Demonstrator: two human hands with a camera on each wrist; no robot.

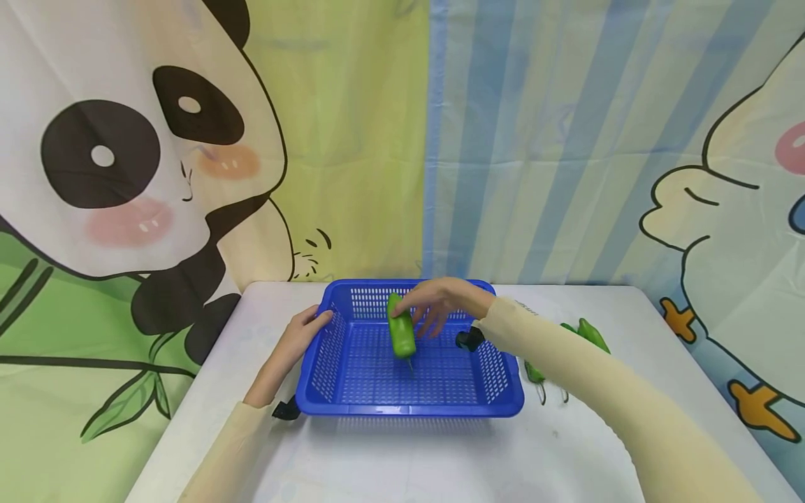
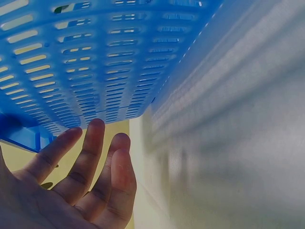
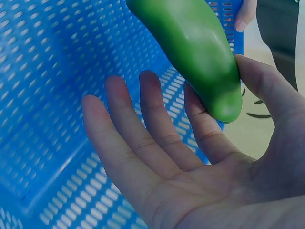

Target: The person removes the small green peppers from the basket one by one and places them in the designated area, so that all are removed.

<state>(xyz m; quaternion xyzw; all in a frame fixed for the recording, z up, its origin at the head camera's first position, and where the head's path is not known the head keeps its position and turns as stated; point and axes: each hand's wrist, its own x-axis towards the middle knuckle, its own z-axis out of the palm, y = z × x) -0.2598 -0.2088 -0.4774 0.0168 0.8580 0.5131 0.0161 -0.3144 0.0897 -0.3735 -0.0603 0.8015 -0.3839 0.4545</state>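
A blue plastic basket [image 1: 409,410] with slotted walls stands on the white table. My left hand [image 1: 300,342] grips its left rim, thumb over the edge; in the left wrist view the fingers [image 2: 90,152] lie along the outside wall. Over the basket, my right hand [image 1: 438,300] pinches a green pepper [image 1: 401,328] between thumb and index finger near one end. The pepper hangs with its thin stem pointing toward me. In the right wrist view the other fingers of that hand are spread away from the pepper [image 3: 195,47].
More green peppers [image 1: 592,335] lie on the table [image 1: 566,440] right of the basket, partly hidden by my right sleeve [image 1: 566,356]. A printed curtain [image 1: 358,140] with cartoon animals hangs behind the table. Dark wrist-camera pieces [image 1: 469,339] show at both wrists.
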